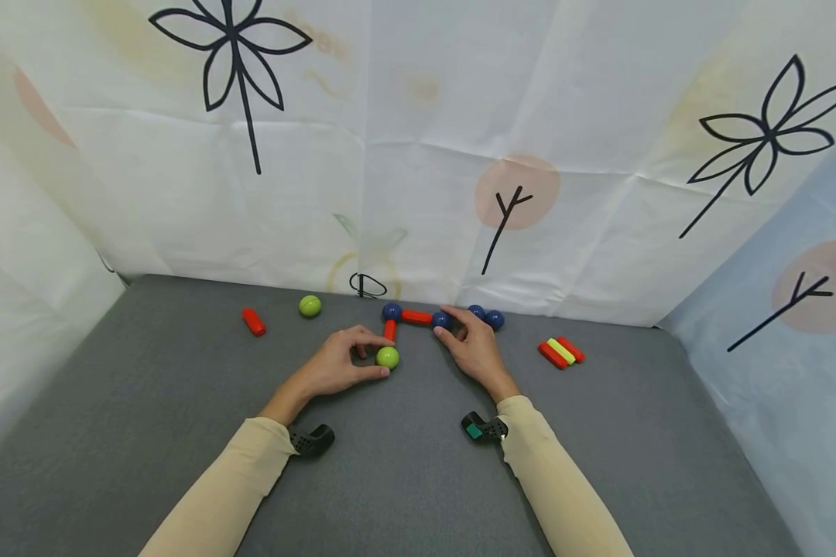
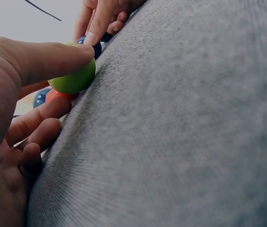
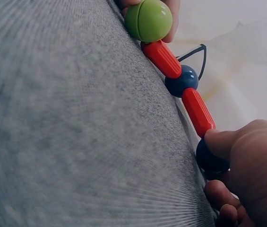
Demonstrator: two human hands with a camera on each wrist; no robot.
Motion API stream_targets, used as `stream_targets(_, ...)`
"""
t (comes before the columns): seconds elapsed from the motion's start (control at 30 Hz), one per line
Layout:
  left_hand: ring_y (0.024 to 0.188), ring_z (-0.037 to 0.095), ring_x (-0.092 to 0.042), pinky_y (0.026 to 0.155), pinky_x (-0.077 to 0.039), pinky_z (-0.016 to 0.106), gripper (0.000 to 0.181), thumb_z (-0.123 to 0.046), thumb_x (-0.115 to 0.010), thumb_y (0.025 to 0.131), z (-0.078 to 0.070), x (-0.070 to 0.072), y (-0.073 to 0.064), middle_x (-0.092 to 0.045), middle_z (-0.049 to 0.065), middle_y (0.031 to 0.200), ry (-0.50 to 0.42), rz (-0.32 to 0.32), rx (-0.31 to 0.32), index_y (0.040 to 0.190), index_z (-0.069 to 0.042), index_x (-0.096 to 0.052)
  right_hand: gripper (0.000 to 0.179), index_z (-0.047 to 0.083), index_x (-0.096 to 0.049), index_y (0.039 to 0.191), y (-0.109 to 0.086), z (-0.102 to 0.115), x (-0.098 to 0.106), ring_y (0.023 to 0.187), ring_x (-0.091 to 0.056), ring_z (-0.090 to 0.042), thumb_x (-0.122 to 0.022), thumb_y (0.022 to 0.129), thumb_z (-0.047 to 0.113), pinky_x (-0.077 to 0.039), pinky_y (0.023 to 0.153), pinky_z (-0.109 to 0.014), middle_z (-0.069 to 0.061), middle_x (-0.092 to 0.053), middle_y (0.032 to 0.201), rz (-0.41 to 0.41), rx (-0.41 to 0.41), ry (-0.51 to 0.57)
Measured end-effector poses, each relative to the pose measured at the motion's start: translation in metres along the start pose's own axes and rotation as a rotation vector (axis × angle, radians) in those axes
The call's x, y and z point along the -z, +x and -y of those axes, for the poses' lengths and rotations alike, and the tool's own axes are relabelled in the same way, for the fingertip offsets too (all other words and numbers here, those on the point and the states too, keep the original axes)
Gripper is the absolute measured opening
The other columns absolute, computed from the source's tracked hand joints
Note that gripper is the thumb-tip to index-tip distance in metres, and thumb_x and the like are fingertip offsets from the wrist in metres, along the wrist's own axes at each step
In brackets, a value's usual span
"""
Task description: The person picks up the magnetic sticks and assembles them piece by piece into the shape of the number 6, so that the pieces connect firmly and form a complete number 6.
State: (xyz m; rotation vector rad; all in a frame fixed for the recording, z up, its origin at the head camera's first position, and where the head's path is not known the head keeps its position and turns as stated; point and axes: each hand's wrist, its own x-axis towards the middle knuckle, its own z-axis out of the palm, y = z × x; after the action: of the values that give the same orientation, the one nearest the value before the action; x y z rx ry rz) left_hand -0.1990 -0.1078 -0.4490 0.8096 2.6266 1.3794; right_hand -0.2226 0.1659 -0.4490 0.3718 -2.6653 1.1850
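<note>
My left hand (image 1: 336, 362) pinches a green ball (image 1: 388, 357) between thumb and fingers. From that ball a red rod (image 1: 390, 330) leads back to a blue ball (image 1: 392, 311), and a second red rod (image 1: 416, 316) runs right from there to another blue ball (image 1: 441, 319). My right hand (image 1: 475, 348) pinches this right-end blue ball, its thumb in front. The right wrist view shows the joined chain in a row, from the green ball (image 3: 148, 20) down to the blue ball (image 3: 211, 155) partly covered by the thumb.
Two blue balls (image 1: 494, 319) lie just behind my right hand. Farther right are two red rods (image 1: 553, 356) with a yellow rod (image 1: 561, 351) between them. A loose red rod (image 1: 254, 322) and a green ball (image 1: 310, 305) sit back left. A patterned white cloth (image 1: 418, 193) hangs behind the grey table (image 1: 404, 480).
</note>
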Motion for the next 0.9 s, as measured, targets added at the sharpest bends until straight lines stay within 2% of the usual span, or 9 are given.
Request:
stream_targets(0.27, 0.084, 0.016, -0.055, 0.077, -0.046, 0.035, 0.042, -0.025, -0.087, 0.083, 0.0011, 0.0005, 0.0004, -0.068, -0.004, 0.104, -0.015, 0.005, -0.005, 0.122, -0.016, -0.075, 0.046, 0.01, -0.065, 0.137, -0.0021, 0.0014, 0.0022, 0.062, -0.052, -0.016, -0.076, 0.093, 0.019, -0.042, 0.059, -0.03, -0.011, -0.06, 0.092, -0.009, 0.007, 0.025)
stream_targets(0.67, 0.083, 0.016, -0.056, 0.075, -0.047, 0.035, 0.042, -0.023, -0.087, 0.083, 0.0027, 0.001, -0.0008, -0.068, -0.005, 0.1, -0.049, -0.014, -0.031, 0.123, -0.017, -0.075, 0.042, 0.008, -0.067, 0.133, -0.0016, 0.0016, 0.0018, 0.061, -0.051, -0.014, -0.077, 0.093, 0.017, -0.041, 0.057, -0.03, -0.011, -0.059, 0.086, -0.02, 0.027, 0.024)
stream_targets(0.9, 0.08, 0.014, -0.057, 0.073, -0.048, 0.032, 0.04, -0.024, -0.088, 0.082, 0.0063, 0.0006, -0.0004, -0.068, -0.007, 0.096, -0.031, -0.025, -0.042, 0.12, -0.018, -0.077, 0.044, 0.007, -0.068, 0.132, 0.0003, 0.0032, 0.0024, 0.063, -0.054, -0.015, -0.079, 0.091, 0.019, -0.046, 0.06, -0.03, -0.014, -0.066, 0.114, -0.06, 0.072, -0.017)
